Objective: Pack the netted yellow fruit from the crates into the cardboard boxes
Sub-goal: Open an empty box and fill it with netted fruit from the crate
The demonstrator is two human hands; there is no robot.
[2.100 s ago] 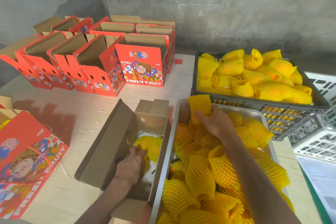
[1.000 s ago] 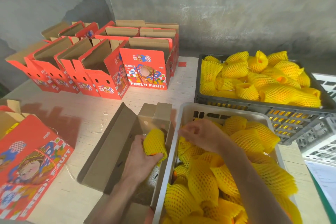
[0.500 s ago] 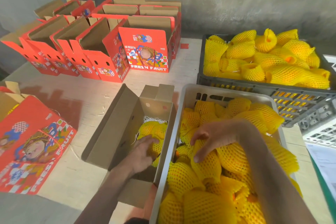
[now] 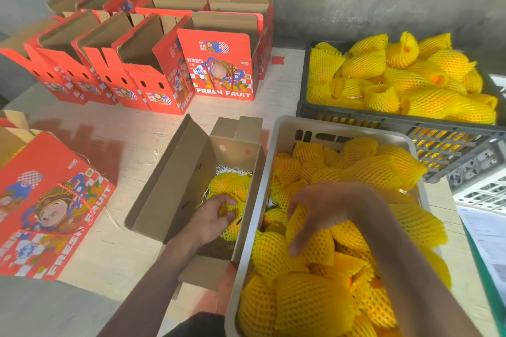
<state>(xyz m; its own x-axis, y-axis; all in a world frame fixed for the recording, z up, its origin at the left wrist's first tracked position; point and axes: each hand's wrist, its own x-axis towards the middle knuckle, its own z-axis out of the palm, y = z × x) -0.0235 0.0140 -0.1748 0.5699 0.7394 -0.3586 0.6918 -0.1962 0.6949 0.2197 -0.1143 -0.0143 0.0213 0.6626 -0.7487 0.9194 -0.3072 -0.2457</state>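
Only a few netted fruit (image 4: 231,190) lie in the open box (image 4: 175,186) at frame centre, where my left hand (image 4: 212,217) presses one down, fingers curled on it, while my right hand (image 4: 320,208) closes around another in the full white crate (image 4: 284,128), so with the grey crate (image 4: 356,115) upper right heaped and red boxes (image 4: 131,63) upper left empty, I judge most remains.

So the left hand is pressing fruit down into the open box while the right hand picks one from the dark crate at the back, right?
Not quite. In the head view the right hand reaches into the pale crate nearest the person, not the dark crate behind it. The left hand is indeed on fruit in the open box.
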